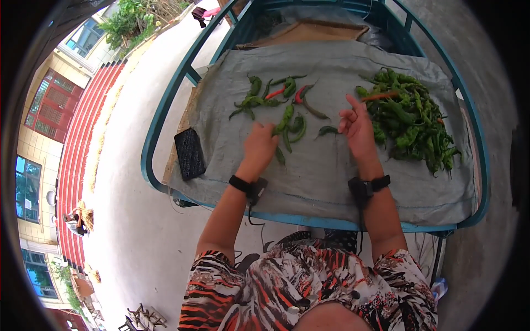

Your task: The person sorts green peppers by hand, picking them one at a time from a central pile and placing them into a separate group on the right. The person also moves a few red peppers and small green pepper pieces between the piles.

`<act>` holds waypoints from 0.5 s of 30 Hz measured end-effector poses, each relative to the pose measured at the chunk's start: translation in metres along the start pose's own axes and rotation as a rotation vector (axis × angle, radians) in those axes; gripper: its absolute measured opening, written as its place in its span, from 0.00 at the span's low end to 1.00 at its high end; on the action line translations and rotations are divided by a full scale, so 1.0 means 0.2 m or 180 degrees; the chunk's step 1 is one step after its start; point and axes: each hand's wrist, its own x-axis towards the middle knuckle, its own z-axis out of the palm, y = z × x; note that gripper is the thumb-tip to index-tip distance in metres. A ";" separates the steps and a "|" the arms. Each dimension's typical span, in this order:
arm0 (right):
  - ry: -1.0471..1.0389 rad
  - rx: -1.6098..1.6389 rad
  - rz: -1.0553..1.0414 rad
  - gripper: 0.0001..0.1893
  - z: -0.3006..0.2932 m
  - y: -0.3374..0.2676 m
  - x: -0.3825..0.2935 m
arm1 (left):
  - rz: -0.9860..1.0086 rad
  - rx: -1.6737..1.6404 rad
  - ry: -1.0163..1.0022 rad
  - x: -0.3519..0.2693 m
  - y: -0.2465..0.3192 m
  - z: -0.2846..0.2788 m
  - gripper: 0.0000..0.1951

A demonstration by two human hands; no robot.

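Note:
Before me a grey woven sheet (319, 178) covers the bed of a blue metal cart. My left hand (260, 142), fingers curled, is at the lower end of a green pepper (285, 118); whether it grips the pepper cannot be told. Around and above it lie scattered green peppers (254, 100) and a few red ones, such as a red pepper (298, 96). My right hand (356, 122) is raised with fingers apart, between a small dark green pepper (328, 130) and a large heap of green peppers (408, 116). An orange, blurred pepper (379, 96) shows beside its fingertips, over the heap.
A black phone-like slab (189, 154) lies at the sheet's left edge. The cart's blue rail (150, 145) curves around the sheet. A brown woven tray (314, 32) is at the far end. Far left, a person (76, 221) is by red steps (78, 165).

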 end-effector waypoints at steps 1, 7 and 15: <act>0.0067 0.0257 0.0179 0.23 -0.02 0.00 0.00 | -0.0007 0.0092 -0.0073 0.01 0.00 0.00 0.12; -0.0327 -0.0874 0.0453 0.21 0.06 -0.02 -0.03 | -0.0021 -0.0057 0.0336 0.02 0.11 -0.06 0.10; -0.1426 -0.2240 0.0277 0.24 0.11 0.02 -0.07 | 0.0636 -0.1012 -0.0074 -0.10 0.26 -0.16 0.09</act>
